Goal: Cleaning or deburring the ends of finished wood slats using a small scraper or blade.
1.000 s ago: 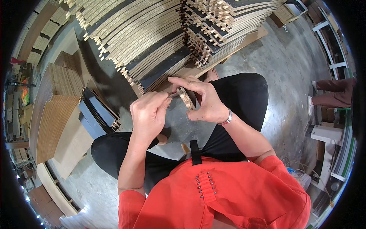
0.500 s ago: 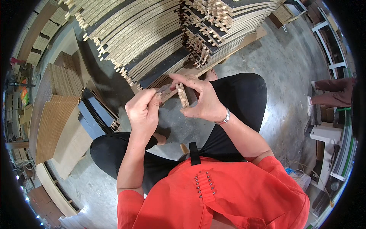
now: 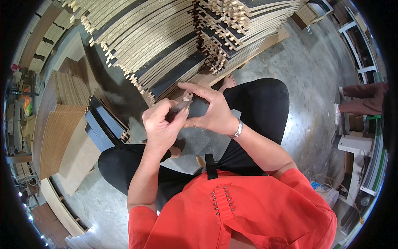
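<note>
Grey concrete floor and a tall board stack form the work area. Left hand: thumb and fingers are pressed together, pinching a thin strip of unclear material at the end of a dark panel; whether strip and panel touch cannot be confirmed. Right hand: thumb and forefinger are curved around the panel, gripping it by opposite edges, apparently to steady it and leave its end exposed to the left fingers. Held ahead of the body, the panel is probably easier to watch. A watch circles the right wrist. Beyond, dowels project from the layered boards, whose ends seem left free to spare the pegs. To the left, grey panels sit beside brown boards. Far right, another person's legs show, well apart.
</note>
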The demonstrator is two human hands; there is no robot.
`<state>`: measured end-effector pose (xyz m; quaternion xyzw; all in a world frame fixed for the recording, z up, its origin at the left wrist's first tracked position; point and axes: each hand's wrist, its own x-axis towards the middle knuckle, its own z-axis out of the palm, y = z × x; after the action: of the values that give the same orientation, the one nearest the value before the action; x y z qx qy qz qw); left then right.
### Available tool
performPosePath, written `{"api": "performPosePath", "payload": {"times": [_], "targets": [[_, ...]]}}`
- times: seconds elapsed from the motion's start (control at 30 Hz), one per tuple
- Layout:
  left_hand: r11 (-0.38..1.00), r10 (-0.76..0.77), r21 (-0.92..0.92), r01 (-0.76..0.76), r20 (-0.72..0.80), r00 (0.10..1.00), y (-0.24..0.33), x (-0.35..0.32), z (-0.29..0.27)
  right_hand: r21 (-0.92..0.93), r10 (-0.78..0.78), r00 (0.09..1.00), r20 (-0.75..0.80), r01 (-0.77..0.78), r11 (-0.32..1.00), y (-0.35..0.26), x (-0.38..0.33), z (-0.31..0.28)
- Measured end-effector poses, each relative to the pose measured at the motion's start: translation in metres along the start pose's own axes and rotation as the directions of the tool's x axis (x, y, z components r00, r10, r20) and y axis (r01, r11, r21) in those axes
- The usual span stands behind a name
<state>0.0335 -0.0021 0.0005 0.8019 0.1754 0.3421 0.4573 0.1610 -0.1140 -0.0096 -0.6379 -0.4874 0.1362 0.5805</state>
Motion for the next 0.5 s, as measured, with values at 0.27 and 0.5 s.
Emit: {"api": "performPosePath", "payload": {"times": [0.27, 0.5], "targets": [[0.992, -0.023, -0.123, 0.040, 0.140, 0.990, 0.009, 0.006, -0.019, 0.450, 0.265, 0.766, 0.585, -0.579, 0.680, 0.022, -0.015, 0.004], [0.972, 0.142, 0.182, -0.149, 0.054, 0.988, 0.015, 0.011, -0.028, 0.629, 0.343, 0.863, 0.370, -0.504, 0.591, 0.022, -0.014, 0.005]]}}
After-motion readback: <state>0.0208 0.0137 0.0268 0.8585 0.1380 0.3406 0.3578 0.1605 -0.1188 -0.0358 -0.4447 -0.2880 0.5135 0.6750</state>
